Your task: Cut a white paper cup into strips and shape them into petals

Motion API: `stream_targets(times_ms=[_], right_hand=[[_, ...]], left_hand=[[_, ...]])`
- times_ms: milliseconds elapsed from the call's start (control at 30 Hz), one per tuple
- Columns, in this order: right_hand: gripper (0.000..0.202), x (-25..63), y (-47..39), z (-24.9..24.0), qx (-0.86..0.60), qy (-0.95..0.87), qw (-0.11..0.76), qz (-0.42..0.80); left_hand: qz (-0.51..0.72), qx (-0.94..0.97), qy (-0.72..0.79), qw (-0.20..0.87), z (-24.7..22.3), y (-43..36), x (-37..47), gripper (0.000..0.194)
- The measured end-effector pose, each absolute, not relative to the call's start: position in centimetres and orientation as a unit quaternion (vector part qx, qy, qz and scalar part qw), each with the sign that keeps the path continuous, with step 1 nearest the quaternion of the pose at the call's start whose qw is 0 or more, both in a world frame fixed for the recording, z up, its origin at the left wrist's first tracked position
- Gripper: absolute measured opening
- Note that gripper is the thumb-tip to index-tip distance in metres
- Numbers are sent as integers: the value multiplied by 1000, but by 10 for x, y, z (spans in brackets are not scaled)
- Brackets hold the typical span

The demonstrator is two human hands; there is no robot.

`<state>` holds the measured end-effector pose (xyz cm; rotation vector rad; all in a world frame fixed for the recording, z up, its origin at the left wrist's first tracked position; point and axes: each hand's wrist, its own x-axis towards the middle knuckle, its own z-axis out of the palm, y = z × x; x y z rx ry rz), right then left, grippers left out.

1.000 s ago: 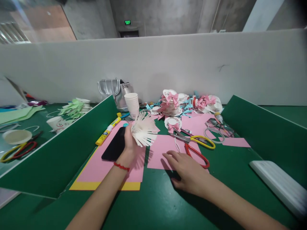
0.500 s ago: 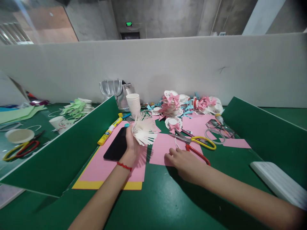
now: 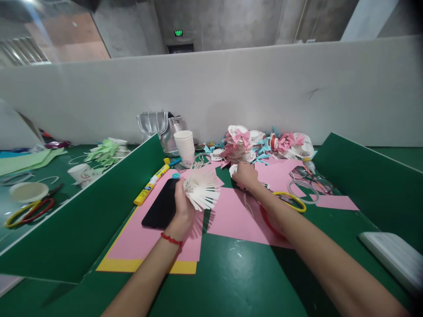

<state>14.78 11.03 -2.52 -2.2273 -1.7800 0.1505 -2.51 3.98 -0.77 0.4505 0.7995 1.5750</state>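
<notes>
My left hand (image 3: pixel 183 206) is closed around a white paper cup (image 3: pixel 202 188) whose side is cut into a fan of thin strips. It holds the cup above a black phone (image 3: pixel 159 208) and pink paper (image 3: pixel 185 246). Farther forward, my right hand (image 3: pixel 246 174) has its fingers curled over a small white paper-cup hat (image 3: pixel 233 170), which it mostly hides. Beneath my right forearm lie scissors with one yellow handle (image 3: pixel 300 205) and one red handle (image 3: pixel 269 223); the forearm covers part of them.
Behind are stacked paper cups (image 3: pixel 185 145), a silver bag (image 3: pixel 155 123) and a heap of cup hats with pink bows (image 3: pixel 243 138). A yellow glue stick (image 3: pixel 145 193) lies by the left green divider (image 3: pixel 99 211). Glasses (image 3: pixel 307 176) and a white keyboard-like object (image 3: pixel 393 255) are rightward.
My right hand has reached forward from the pink sheet by the scissors to the small paper-cup hat. My left hand still holds the fringed cup in nearly the same place.
</notes>
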Motion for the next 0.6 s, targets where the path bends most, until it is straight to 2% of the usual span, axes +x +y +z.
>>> stream_targets(times_ms=[367, 600], right_hand=[[30, 178, 113, -31, -755, -562, 324, 92], [29, 193, 112, -21, -768, -501, 373, 143]], left_hand=[[690, 191, 335, 612, -12, 42, -25, 21], [689, 179, 346, 611, -9, 42, -24, 27]])
